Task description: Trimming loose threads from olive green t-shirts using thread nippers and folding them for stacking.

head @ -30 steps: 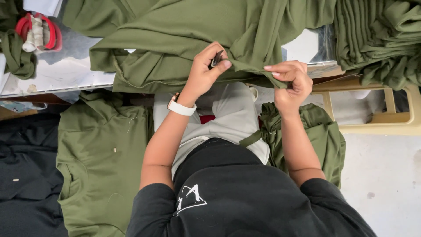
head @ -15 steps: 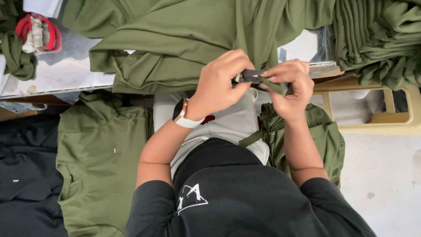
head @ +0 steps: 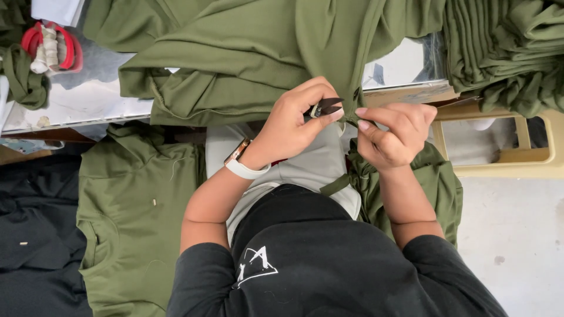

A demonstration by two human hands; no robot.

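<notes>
My left hand, with a white-strapped watch on the wrist, is shut on small black thread snips. The blades point right, at the edge of an olive green garment that hangs off the table. My right hand pinches that edge between thumb and fingertips, right beside the snips' tips. The two hands almost touch. More of the green fabric drapes down under my right forearm.
A stack of folded green garments lies at the upper right. Another green garment is spread at the left beside black cloth. A red ring-shaped object sits on the pale tabletop. A beige plastic frame stands at the right.
My left hand has moved right along the garment's edge, bringing the snips up to the spot that my right hand pinches. My right hand has stayed nearly still.
</notes>
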